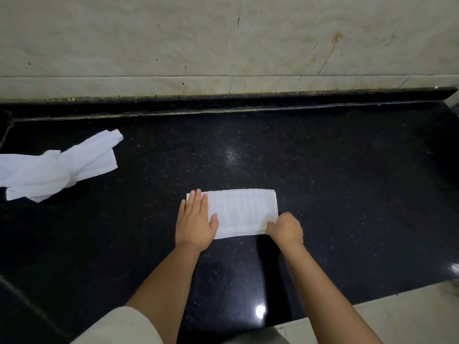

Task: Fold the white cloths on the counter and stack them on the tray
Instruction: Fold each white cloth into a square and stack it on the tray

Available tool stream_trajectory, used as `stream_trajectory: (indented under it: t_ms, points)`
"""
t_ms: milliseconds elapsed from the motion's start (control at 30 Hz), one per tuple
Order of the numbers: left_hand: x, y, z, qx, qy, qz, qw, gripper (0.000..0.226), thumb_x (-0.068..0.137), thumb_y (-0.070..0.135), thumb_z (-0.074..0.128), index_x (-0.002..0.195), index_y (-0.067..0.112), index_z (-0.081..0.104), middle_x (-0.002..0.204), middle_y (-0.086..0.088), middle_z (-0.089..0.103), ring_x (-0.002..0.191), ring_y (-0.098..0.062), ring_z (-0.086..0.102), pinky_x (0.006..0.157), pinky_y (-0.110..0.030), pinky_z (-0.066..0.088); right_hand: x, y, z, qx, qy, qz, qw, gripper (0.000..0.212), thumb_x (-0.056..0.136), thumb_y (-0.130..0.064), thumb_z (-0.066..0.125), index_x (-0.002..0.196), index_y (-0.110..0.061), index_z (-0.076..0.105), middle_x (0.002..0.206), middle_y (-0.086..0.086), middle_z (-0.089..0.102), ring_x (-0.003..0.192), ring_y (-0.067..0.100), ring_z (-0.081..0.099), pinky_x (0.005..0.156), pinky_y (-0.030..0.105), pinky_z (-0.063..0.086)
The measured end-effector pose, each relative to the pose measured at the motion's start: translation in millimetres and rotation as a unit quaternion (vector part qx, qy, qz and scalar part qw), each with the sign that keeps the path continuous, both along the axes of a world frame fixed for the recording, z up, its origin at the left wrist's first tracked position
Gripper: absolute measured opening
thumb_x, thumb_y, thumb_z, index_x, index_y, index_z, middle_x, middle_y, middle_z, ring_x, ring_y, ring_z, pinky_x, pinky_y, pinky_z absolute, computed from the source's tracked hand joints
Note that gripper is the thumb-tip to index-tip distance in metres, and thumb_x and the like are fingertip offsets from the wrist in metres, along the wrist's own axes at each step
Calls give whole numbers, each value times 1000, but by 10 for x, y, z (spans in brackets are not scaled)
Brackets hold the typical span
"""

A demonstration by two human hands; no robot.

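A white, waffle-textured cloth folded into a flat rectangle [242, 212] lies on the glossy black speckled stone tabletop [323, 170], near the person's side and a little right of centre. Its long edges run left to right, its surface shows a fine grid weave, and a plainer hem band runs along the near edge. The corners look square and the layers lie flat against the stone.

The left hand [195, 223] rests palm-down on the cloth's left end, its fingers [196, 199] straight, held together and pointing away from the person, reaching almost to the far-left corner; the thumb lies on the cloth beside the palm. The hand is flat and relaxed, pressing rather than gripping.

The right hand [285, 230] sits at the cloth's near-right corner with its fingers curled under, and its thumb and forefinger appear to pinch the corner's edge, where the fabric is slightly bunched.

Well apart, at the far left of the tabletop, a second white cloth, crumpled and unfolded [57, 165], lies in a loose heap, partly cut off by the frame edge. A pale marble wall [223, 40] rises behind the tabletop.
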State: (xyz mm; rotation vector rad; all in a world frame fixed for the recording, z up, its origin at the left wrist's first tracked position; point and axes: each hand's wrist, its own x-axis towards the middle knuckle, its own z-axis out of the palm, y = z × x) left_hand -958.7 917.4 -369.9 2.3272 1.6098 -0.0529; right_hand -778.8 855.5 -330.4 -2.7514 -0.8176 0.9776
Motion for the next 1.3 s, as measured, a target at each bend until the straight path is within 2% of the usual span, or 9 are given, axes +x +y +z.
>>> stream_trajectory:
  t_ms: [33,133,500,600,700,833,1033,1200,1300]
  points:
    - [1,-4,5,0,-1,0,1000,60,98,38,24,149,11,6,158,-6,-1,145,-19,-5,117,-33,-6,19,8,17,3,11,-13,1000,10,88,-11,52,89,-1,53,84,10,56,73,23,55,54,26,38]
    - [-5,-1,0,4,-9,1,1000,60,98,38,25,149,11,8,158,-6,1,146,-19,-4,118,-34,-6,66,30,40,32,58,-71,995,31,82,-7,53,56,-11,35,59,1,38,51,13,35,42,24,25]
    - [-372,74,146,47,-157,41,986,51,97,25,33,142,2,29,153,-11,24,144,-23,12,116,-33,2,-647,183,341,363,3,49,930,24,84,-7,54,62,-10,47,65,-6,40,61,11,40,51,20,29]
    - [-727,4,90,31,-71,78,994,54,99,25,33,145,2,18,156,-13,13,145,-24,7,118,-35,3,-987,263,221,351,9,131,927,16,86,-8,52,70,-5,53,69,-5,45,69,15,44,56,20,25]
    - [-968,-155,-2,0,-6,79,997,67,95,46,15,147,3,12,157,-13,6,145,-23,4,118,-34,3,-1255,256,-21,288,-11,241,927,12,84,-5,51,81,-1,62,84,7,59,75,22,55,63,29,40]
    - [-1000,-197,-74,8,-4,68,998,91,75,54,-8,146,3,14,156,-13,9,145,-22,5,117,-32,1,-1353,146,-274,292,-91,336,891,8,59,3,72,60,-3,66,61,9,60,53,27,57,47,33,46]
    - [-998,-192,-14,-2,-19,76,997,63,98,40,28,147,5,9,157,-10,2,146,-20,-2,118,-31,-2,-1251,106,-218,308,-149,404,849,14,65,-5,58,55,-10,66,59,0,60,51,18,56,53,21,38]
    - [-989,-190,-1,3,-16,76,997,64,98,40,28,148,6,8,157,-9,1,146,-19,-3,117,-30,-4,-1251,-9,-296,296,-160,449,828,23,71,-15,46,70,-14,69,71,-4,62,62,16,60,57,27,49]
    - [-988,-184,-10,7,-16,74,997,63,98,40,27,148,6,8,157,-9,1,146,-19,-2,117,-30,-4,-1213,-49,-292,305,-148,479,810,21,68,-13,58,85,-10,69,80,1,65,69,19,64,62,28,53]
